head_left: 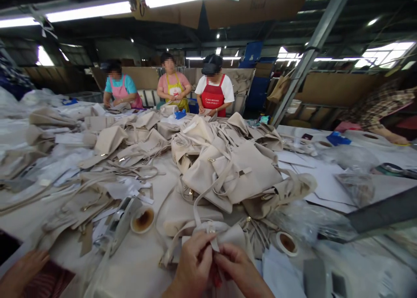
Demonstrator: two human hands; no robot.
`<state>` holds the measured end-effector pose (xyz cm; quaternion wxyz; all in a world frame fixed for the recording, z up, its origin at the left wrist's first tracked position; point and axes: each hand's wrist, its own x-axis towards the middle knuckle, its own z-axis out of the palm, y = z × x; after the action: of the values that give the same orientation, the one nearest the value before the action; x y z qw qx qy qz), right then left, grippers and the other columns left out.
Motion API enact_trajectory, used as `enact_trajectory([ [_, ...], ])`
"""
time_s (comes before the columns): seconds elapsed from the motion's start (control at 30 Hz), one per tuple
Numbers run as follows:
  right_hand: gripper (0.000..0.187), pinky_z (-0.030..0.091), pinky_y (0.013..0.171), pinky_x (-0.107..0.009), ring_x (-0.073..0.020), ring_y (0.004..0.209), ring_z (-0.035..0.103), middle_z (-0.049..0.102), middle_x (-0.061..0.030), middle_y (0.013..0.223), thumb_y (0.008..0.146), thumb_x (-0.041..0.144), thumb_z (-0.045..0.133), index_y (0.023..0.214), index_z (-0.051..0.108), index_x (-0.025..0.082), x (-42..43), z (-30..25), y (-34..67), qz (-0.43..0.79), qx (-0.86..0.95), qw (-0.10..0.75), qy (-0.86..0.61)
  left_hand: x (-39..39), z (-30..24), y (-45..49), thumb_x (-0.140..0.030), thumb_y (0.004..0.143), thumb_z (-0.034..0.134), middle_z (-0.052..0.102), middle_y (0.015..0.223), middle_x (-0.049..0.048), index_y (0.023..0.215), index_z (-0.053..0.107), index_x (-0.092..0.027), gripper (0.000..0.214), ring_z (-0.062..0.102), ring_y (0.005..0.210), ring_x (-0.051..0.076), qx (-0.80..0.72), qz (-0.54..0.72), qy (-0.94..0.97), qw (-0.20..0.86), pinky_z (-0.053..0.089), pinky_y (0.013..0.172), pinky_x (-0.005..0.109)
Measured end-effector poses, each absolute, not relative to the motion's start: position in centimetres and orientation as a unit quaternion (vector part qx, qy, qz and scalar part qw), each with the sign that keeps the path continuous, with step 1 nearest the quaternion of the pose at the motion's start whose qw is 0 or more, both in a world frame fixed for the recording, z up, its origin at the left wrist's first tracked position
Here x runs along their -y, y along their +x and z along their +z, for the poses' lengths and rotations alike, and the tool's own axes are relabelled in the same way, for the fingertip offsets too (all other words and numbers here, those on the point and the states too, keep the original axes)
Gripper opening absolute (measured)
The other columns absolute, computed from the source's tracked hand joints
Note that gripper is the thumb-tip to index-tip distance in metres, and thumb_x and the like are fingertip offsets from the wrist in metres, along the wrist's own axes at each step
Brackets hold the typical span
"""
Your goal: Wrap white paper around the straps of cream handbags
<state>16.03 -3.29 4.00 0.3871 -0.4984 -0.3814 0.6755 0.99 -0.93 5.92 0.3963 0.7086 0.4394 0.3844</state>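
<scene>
At the bottom middle of the head view, my left hand [194, 261] is closed on a pale beige bag strap [197, 211], thumb and fingers pinched together. Close beside it, my right hand [239, 265] pinches the same strap lower down, near its end. A beige bag [228, 235] lies just beyond my fingers, partly covered by them. Something small and red shows below my hands, too hidden to name. Right ahead rises a large heap of beige bags [241, 167] with loose straps and small gold-coloured metal fittings.
Tape rolls [142, 220] lie on either side of me. White paper sheets [280, 272] and clear plastic bags [312, 220] are at the right. A co-worker's hand [28, 265] reaches in at lower left. Several people stand across the table, and a metal post [312, 50] slants up at right.
</scene>
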Motion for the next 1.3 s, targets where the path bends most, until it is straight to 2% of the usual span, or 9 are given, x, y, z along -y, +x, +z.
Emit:
enact_trajectory([
  [0.1, 0.035, 0.038, 0.05, -0.021, -0.0106, 0.053, 0.05, 0.055, 0.0042, 0.055, 0.067, 0.049, 0.075, 0.063, 0.064, 0.017, 3.2, 4.5, 16.4, 0.658, 0.389, 0.374, -0.526, 0.4, 6.1, 1.2, -0.032, 0.083, 0.054, 0.069, 0.079, 0.0046, 0.093, 0.07, -0.017, 0.024, 0.064, 0.064, 0.015, -0.487, 0.406, 0.557, 0.537, 0.051, 0.061, 0.027],
  [0.23, 0.034, 0.043, 0.051, -0.022, -0.0125, 0.057, 0.055, 0.066, 0.0008, 0.066, 0.065, 0.05, 0.079, 0.077, 0.074, 0.018, 2.9, 4.5, 16.6, 0.679, 0.371, 0.376, -0.509, 0.2, 5.8, 1.5, -0.036, 0.066, 0.069, 0.06, 0.057, -0.0058, 0.09, 0.055, -0.02, 0.032, 0.057, 0.047, 0.012, -0.499, 0.419, 0.363, 0.666, 0.043, 0.047, 0.021],
  [0.43, 0.044, 0.044, 0.052, -0.025, -0.0161, 0.055, 0.061, 0.069, -0.0009, 0.059, 0.057, 0.054, 0.085, 0.078, 0.073, 0.018, 2.4, 3.6, 15.9, 0.685, 0.33, 0.426, -0.49, 1.0, 5.6, 0.8, -0.036, 0.06, 0.067, 0.061, 0.056, -0.0017, 0.073, 0.054, -0.017, 0.026, 0.054, 0.047, 0.011, -0.532, 0.326, 0.39, 0.677, 0.039, 0.043, 0.021],
  [0.57, 0.044, 0.043, 0.05, -0.025, -0.0151, 0.052, 0.058, 0.066, 0.0011, 0.056, 0.055, 0.049, 0.087, 0.081, 0.072, 0.017, 2.4, 3.4, 15.3, 0.653, 0.325, 0.47, -0.497, 0.8, 5.9, 0.3, -0.029, 0.059, 0.064, 0.052, 0.054, -0.0056, 0.062, 0.048, -0.02, 0.019, 0.044, 0.045, 0.009, -0.553, 0.3, 0.436, 0.643, 0.033, 0.039, 0.02],
  [0.8, 0.042, 0.04, 0.052, -0.023, -0.0114, 0.051, 0.053, 0.06, 0.005, 0.053, 0.057, 0.036, 0.085, 0.089, 0.066, 0.015, 2.6, 2.7, 15.0, 0.631, 0.321, 0.491, -0.508, 0.7, 5.3, 0.6, -0.026, 0.056, 0.064, 0.057, 0.05, -0.0046, 0.064, 0.048, -0.021, 0.018, 0.044, 0.042, 0.009, -0.544, 0.267, 0.418, 0.677, 0.028, 0.042, 0.022],
  [0.97, 0.033, 0.032, 0.043, -0.02, -0.0081, 0.041, 0.043, 0.052, 0.0108, 0.048, 0.061, 0.029, 0.076, 0.085, 0.055, 0.022, 2.9, 1.8, 15.1, 0.625, 0.331, 0.474, -0.524, 0.4, 4.9, 0.7, -0.022, 0.054, 0.06, 0.053, 0.058, -0.0057, 0.068, 0.052, -0.019, 0.016, 0.046, 0.052, 0.011, -0.519, 0.273, 0.436, 0.682, 0.032, 0.051, 0.023],
  [1.13, 0.028, 0.035, 0.044, -0.021, -0.0094, 0.043, 0.048, 0.057, 0.0092, 0.051, 0.062, 0.028, 0.069, 0.077, 0.046, 0.024, 3.2, 1.7, 15.0, 0.663, 0.272, 0.466, -0.518, 0.7, 4.5, 1.2, -0.02, 0.071, 0.053, 0.054, 0.066, -0.002, 0.071, 0.056, -0.019, 0.003, 0.048, 0.063, 0.014, -0.525, 0.262, 0.628, 0.51, 0.031, 0.06, 0.026],
  [1.23, 0.026, 0.043, 0.052, -0.023, -0.0111, 0.052, 0.055, 0.064, 0.0049, 0.058, 0.064, 0.03, 0.074, 0.074, 0.051, 0.021, 3.6, 1.8, 15.1, 0.689, 0.211, 0.467, -0.513, 1.2, 4.6, 1.3, -0.015, 0.078, 0.048, 0.054, 0.068, 0.0002, 0.069, 0.052, -0.019, 0.011, 0.048, 0.066, 0.016, -0.544, 0.243, 0.713, 0.37, 0.027, 0.062, 0.029],
  [1.3, 0.027, 0.045, 0.055, -0.023, -0.0115, 0.057, 0.058, 0.068, 0.0017, 0.065, 0.065, 0.034, 0.078, 0.077, 0.059, 0.018, 4.0, 1.4, 15.2, 0.702, 0.213, 0.471, -0.49, 1.3, 4.7, 1.2, -0.015, 0.08, 0.047, 0.055, 0.069, 0.0007, 0.071, 0.052, -0.019, 0.011, 0.049, 0.067, 0.016, -0.548, 0.247, 0.706, 0.376, 0.029, 0.062, 0.029],
])
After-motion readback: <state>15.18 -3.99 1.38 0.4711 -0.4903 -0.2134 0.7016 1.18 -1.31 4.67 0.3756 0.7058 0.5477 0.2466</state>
